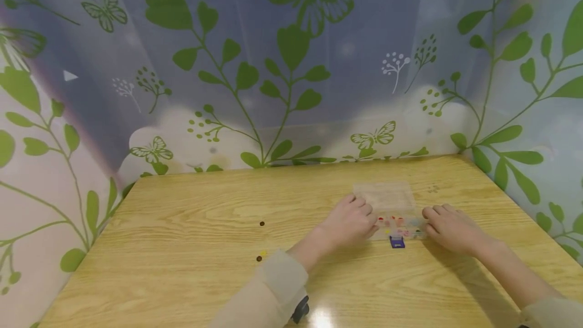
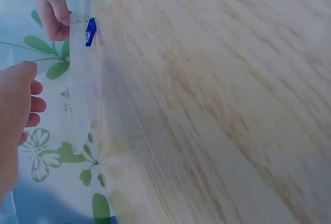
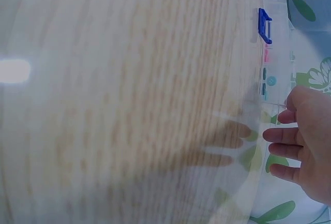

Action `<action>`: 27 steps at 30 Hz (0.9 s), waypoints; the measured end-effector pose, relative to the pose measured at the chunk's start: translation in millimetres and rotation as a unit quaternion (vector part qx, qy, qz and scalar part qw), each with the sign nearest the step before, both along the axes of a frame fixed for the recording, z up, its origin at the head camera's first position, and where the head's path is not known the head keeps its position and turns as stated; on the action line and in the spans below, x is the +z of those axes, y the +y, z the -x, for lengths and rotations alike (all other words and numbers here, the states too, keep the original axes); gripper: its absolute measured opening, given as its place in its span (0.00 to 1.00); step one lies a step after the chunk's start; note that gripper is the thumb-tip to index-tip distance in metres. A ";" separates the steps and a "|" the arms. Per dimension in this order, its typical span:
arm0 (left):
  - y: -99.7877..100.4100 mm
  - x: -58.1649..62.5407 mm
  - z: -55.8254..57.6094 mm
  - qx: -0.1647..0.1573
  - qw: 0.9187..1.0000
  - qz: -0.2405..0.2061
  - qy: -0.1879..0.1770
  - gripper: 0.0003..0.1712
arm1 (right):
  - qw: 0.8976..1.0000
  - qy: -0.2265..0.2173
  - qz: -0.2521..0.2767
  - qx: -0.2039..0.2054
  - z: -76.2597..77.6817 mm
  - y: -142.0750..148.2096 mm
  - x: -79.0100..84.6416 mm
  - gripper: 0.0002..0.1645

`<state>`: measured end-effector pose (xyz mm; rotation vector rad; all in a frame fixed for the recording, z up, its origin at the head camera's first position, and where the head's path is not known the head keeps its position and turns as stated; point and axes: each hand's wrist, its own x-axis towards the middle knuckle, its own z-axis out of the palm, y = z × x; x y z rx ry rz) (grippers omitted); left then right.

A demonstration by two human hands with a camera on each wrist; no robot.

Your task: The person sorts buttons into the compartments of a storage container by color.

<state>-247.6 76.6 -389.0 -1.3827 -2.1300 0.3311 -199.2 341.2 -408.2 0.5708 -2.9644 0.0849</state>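
A clear plastic compartment box [image 1: 395,232] sits on the right part of the table, its transparent lid [image 1: 384,195] folded back. Small red, pink, yellow and green pieces lie in its compartments. A blue latch [image 1: 397,242] is at the front edge. My left hand [image 1: 352,220] is beside the box's left end with loosely bent fingers; the left wrist view shows a gap between this hand and the box [image 2: 84,87]. At the right end is my right hand [image 1: 451,228], its thumb by the box's corner and its other fingers [image 3: 283,135] extended and spread.
Two small dark round pieces, one farther back [image 1: 261,223] and one nearer [image 1: 259,258], lie on the wooden table [image 1: 191,216] to the left. A yellow piece [image 1: 263,253] is beside the nearer one. Tiny pieces [image 1: 432,189] lie behind the right hand. A leaf-patterned curtain [image 1: 218,90] borders the table.
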 end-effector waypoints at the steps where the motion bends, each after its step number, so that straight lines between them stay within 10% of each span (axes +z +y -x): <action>1: -1.7 0.2 -1.1 -0.003 1.000 -0.002 0.002 0.15 | 1.000 0.000 -0.001 0.000 0.0 0.1 -0.5 0.12; 27: -77.8 7.9 -15.6 -0.021 0.996 -0.068 0.050 0.11 | 1.000 0.009 -0.003 0.006 0.8 1.1 -2.7 0.13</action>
